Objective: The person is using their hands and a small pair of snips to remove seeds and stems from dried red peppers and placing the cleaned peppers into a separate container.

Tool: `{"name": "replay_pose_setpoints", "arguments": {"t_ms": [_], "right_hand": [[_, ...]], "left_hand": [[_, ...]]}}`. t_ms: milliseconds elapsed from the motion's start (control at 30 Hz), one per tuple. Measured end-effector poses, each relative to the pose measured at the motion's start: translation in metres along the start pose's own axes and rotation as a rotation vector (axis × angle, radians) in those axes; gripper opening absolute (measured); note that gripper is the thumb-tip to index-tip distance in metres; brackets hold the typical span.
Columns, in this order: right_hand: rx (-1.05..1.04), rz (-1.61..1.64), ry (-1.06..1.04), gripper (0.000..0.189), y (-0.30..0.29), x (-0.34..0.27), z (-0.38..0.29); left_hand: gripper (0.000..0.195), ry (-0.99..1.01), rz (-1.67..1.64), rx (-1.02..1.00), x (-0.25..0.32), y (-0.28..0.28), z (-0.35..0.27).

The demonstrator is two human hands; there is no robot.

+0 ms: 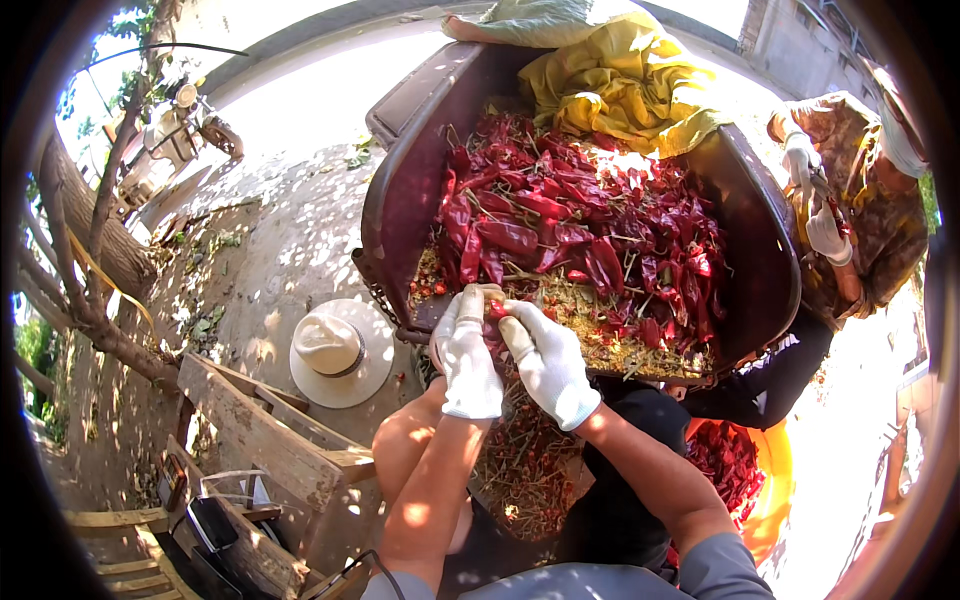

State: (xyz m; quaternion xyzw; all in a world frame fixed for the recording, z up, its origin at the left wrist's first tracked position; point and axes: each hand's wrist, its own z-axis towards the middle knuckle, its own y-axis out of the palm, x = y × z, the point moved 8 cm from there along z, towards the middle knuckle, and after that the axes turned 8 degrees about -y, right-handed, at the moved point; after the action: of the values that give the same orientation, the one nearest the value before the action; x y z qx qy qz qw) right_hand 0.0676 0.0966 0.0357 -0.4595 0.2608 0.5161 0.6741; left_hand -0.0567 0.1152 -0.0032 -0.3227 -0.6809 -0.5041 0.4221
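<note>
My left hand (470, 360) and my right hand (546, 358), both in white knit gloves, meet just above the near edge of a dark metal cart bed (757, 247). Between their fingertips they hold a red chili pepper (495, 309), mostly covered by the gloves. Beyond them, dried red chili peppers (555, 210) with stems lie heaped in the cart bed, and yellow seeds (600, 319) with small scraps cover its near part. Stems and red bits (529, 465) lie on the ground beneath my hands.
A co-worker (862, 202) in white gloves sits at the right. A yellow sack (622, 82) drapes over the cart's far end. An orange tub (776, 472) of chilies stands lower right. At left are a hat (330, 349), a wooden bench (262, 435), a tree (97, 217) and a motor vehicle (161, 142).
</note>
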Motion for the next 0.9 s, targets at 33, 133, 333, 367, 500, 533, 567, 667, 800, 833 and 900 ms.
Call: {"name": "replay_pose_setpoints", "arguments": {"t_ms": [33,133,333,367,500,533,567,667,800,833,900], "right_hand": [[-0.014,-0.019,-0.022,0.025,0.001,-0.002,-0.001],[-0.047,-0.043,-0.161,0.039,0.009,-0.006,-0.005],[-0.16,-0.246,-0.3,0.057,0.014,-0.016,0.001],[-0.175,-0.287,-0.303,0.059,0.015,-0.017,0.002],[-0.111,-0.381,-0.415,0.066,0.013,-0.02,0.005],[-0.086,-0.417,-0.431,0.067,0.01,-0.021,0.005],[-0.061,-0.453,-0.446,0.068,0.008,-0.021,0.005],[-0.065,-0.469,-0.385,0.064,0.006,-0.021,0.01],[-0.001,-0.261,-0.188,0.049,-0.006,-0.015,0.016],[-0.017,-0.146,-0.076,0.048,-0.008,-0.005,0.016],[-0.011,0.072,0.09,0.049,-0.015,0.014,0.017]], "left_hand": [[0.027,-0.035,-0.067,-0.001,-0.003,-0.001,0.001],[0.035,-0.119,-0.139,0.038,-0.015,-0.009,0.006],[0.043,-0.325,-0.255,0.003,-0.013,-0.004,-0.003],[0.044,-0.366,-0.278,-0.014,-0.009,-0.002,-0.008],[0.049,-0.343,-0.48,-0.16,-0.012,0.006,-0.003],[0.049,-0.318,-0.507,-0.206,-0.012,0.009,-0.001],[0.05,-0.292,-0.534,-0.252,-0.012,0.012,0.0],[0.051,-0.271,-0.573,-0.344,-0.005,0.021,-0.006],[0.051,-0.176,-0.352,-0.359,-0.009,0.022,-0.004],[0.052,-0.1,-0.172,-0.371,-0.007,0.024,-0.003],[0.053,-0.232,-0.218,-0.358,-0.013,0.025,-0.005]]}}
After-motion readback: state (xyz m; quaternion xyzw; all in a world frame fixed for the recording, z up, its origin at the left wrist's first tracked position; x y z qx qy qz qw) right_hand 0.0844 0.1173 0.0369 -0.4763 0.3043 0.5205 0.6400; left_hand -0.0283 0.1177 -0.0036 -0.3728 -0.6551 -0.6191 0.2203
